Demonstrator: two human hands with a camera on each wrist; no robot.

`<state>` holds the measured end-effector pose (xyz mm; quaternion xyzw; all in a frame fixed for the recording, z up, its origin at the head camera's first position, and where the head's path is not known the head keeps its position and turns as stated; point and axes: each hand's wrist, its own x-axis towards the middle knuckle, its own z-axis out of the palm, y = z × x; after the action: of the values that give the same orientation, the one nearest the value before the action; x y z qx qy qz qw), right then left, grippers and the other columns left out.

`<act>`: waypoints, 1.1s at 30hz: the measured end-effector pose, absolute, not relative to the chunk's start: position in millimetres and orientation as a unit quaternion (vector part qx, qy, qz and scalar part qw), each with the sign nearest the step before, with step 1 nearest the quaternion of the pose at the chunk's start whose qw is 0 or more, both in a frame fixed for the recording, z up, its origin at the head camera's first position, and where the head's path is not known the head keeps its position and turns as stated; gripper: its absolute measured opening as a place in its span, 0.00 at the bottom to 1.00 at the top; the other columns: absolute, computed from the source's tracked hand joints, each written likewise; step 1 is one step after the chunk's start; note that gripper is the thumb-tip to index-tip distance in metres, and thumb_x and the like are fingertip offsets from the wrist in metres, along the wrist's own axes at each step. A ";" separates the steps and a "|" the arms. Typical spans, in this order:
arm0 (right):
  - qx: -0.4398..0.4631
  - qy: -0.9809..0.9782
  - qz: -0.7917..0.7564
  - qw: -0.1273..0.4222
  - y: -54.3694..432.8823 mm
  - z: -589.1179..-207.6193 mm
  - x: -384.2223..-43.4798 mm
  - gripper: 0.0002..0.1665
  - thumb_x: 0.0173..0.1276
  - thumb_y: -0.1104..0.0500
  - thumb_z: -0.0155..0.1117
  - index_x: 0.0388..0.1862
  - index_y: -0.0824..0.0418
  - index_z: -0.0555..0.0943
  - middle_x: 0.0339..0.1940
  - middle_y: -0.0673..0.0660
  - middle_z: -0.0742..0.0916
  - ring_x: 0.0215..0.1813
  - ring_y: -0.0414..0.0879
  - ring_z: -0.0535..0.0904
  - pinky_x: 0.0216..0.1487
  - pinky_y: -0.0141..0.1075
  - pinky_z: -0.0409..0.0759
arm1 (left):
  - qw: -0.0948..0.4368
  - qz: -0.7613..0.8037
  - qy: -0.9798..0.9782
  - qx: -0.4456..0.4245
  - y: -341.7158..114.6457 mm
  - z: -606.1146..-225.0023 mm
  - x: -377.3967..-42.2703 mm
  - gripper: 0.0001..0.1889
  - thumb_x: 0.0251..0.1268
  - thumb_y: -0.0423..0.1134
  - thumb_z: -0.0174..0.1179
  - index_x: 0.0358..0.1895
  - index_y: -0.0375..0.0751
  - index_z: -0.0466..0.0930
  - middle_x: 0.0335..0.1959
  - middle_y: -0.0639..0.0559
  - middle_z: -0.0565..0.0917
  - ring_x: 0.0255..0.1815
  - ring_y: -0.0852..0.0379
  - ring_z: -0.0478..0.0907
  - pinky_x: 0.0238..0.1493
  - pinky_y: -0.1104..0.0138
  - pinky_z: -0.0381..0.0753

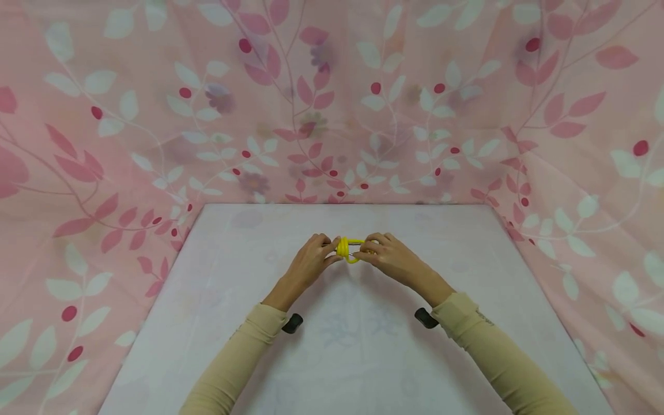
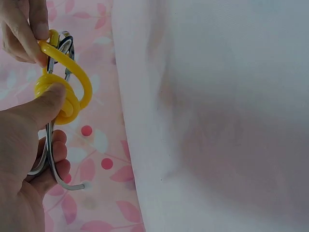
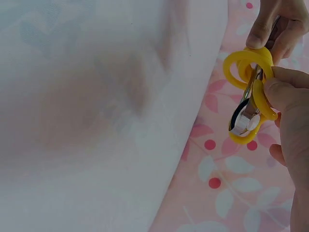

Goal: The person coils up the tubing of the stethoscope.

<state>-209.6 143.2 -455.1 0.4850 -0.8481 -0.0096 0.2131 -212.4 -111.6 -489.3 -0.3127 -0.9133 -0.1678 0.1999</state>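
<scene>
Between the two hands, above the table, is a stethoscope with yellow tubing (image 1: 342, 248) wound in several turns around its metal ear tubes (image 2: 49, 150). My left hand (image 1: 309, 257) grips it, thumb pressed on the coil and fingers behind the ear tubes. One curved ear tube ends in a pale tip (image 2: 82, 186) below that hand. My right hand (image 1: 395, 259) pinches a loose loop of the tubing between thumb and forefinger. Beside this loop, in the right wrist view, shows the silver chest piece (image 3: 245, 118) with its black rim.
A table with a white cover (image 1: 342, 357) lies under both arms. Pink leaf-patterned cloth (image 1: 342, 104) hangs behind it and along both sides. Dark wrist cameras stick out at the left cuff (image 1: 293, 323) and right cuff (image 1: 426, 318).
</scene>
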 end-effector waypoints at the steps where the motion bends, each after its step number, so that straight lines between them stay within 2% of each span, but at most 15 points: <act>1: 0.484 -0.849 -0.008 0.212 143.3 -456.0 -209.0 0.27 0.56 0.61 0.76 0.56 0.48 0.83 0.48 0.49 0.88 0.56 0.49 0.79 0.52 0.42 0.79 | 0.198 -0.170 -0.914 -0.310 -112.2 -489.5 -212.5 0.28 0.58 0.49 0.67 0.62 0.43 0.79 0.39 0.45 0.82 0.38 0.53 0.75 0.39 0.69 0.82; 8: 0.485 -0.845 0.016 0.225 146.8 -464.1 -206.8 0.28 0.56 0.58 0.77 0.58 0.51 0.83 0.51 0.48 0.88 0.55 0.49 0.81 0.50 0.41 0.80 | 0.183 -0.171 -0.920 -0.301 -113.8 -491.8 -213.4 0.28 0.58 0.49 0.67 0.62 0.44 0.79 0.40 0.45 0.81 0.39 0.54 0.75 0.40 0.68 0.82; 13: 0.456 -0.851 0.150 0.214 149.6 -465.4 -208.7 0.29 0.56 0.54 0.77 0.58 0.55 0.83 0.54 0.52 0.87 0.54 0.49 0.81 0.51 0.42 0.83 | 0.176 -0.172 -0.923 -0.296 -114.0 -492.1 -213.4 0.28 0.58 0.49 0.67 0.62 0.43 0.79 0.41 0.45 0.81 0.40 0.53 0.75 0.42 0.68 0.82; 16: 0.376 -0.879 0.241 0.166 150.2 -464.0 -211.4 0.36 0.56 0.50 0.77 0.63 0.59 0.79 0.60 0.58 0.82 0.58 0.53 0.79 0.56 0.48 0.82 | 0.181 -0.180 -0.922 -0.291 -113.3 -491.2 -214.4 0.28 0.58 0.49 0.67 0.62 0.43 0.79 0.41 0.45 0.81 0.40 0.53 0.75 0.43 0.67 0.82; 18: 0.315 -0.899 0.283 0.108 150.0 -465.1 -213.8 0.42 0.57 0.46 0.76 0.68 0.59 0.74 0.63 0.61 0.79 0.60 0.55 0.78 0.55 0.49 0.82 | 0.187 -0.180 -0.920 -0.292 -112.5 -491.3 -214.9 0.28 0.57 0.48 0.68 0.62 0.43 0.79 0.41 0.45 0.81 0.40 0.53 0.74 0.43 0.68 0.82; 20: 0.274 -0.910 0.309 0.046 149.0 -468.1 -217.4 0.47 0.56 0.43 0.75 0.71 0.59 0.70 0.62 0.61 0.80 0.59 0.56 0.79 0.52 0.48 0.83 | 0.195 -0.175 -0.918 -0.298 -112.3 -491.9 -215.0 0.29 0.57 0.48 0.69 0.62 0.44 0.79 0.41 0.46 0.81 0.40 0.54 0.74 0.44 0.68 0.83; 23: 0.249 -0.908 0.335 -0.011 147.8 -474.1 -223.1 0.45 0.55 0.44 0.76 0.69 0.59 0.73 0.55 0.59 0.85 0.51 0.54 0.83 0.43 0.41 0.85 | 0.207 -0.175 -0.911 -0.312 -111.0 -493.8 -215.0 0.29 0.56 0.46 0.71 0.62 0.42 0.79 0.41 0.46 0.81 0.39 0.55 0.75 0.53 0.64 0.82; 26: 0.255 -0.901 0.351 -0.005 148.0 -478.7 -228.5 0.38 0.54 0.45 0.78 0.61 0.58 0.78 0.47 0.56 0.87 0.46 0.51 0.84 0.40 0.38 0.84 | 0.209 -0.181 -0.906 -0.320 -110.2 -495.4 -215.1 0.30 0.56 0.46 0.71 0.63 0.40 0.78 0.42 0.45 0.81 0.41 0.53 0.78 0.65 0.56 0.76; 28: 0.255 -0.899 0.357 0.014 149.4 -481.6 -231.8 0.35 0.53 0.46 0.79 0.57 0.58 0.80 0.45 0.55 0.88 0.45 0.50 0.84 0.41 0.41 0.84 | 0.194 -0.187 -0.908 -0.321 -110.3 -495.6 -216.1 0.33 0.58 0.48 0.70 0.66 0.39 0.75 0.45 0.44 0.81 0.45 0.51 0.79 0.70 0.53 0.69; 30: 0.255 -0.898 0.358 0.028 151.5 -484.7 -235.1 0.33 0.53 0.47 0.79 0.56 0.57 0.80 0.45 0.54 0.88 0.45 0.49 0.84 0.43 0.44 0.84 | 0.161 -0.189 -0.916 -0.315 -111.5 -494.9 -217.4 0.36 0.61 0.54 0.67 0.69 0.40 0.70 0.51 0.44 0.81 0.55 0.48 0.78 0.73 0.52 0.65; 33: 0.254 -0.896 0.361 0.039 156.2 -488.8 -238.8 0.33 0.53 0.48 0.79 0.56 0.56 0.80 0.46 0.53 0.87 0.46 0.47 0.83 0.46 0.48 0.83 | 0.092 -0.210 -0.925 -0.302 -115.5 -492.9 -220.6 0.38 0.66 0.57 0.61 0.74 0.43 0.62 0.61 0.44 0.78 0.69 0.43 0.70 0.76 0.50 0.59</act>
<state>-238.8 156.2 -488.8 0.2536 -0.8964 0.3615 0.0392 -220.6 -115.5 -492.9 -0.3020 -0.9254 -0.2097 0.0923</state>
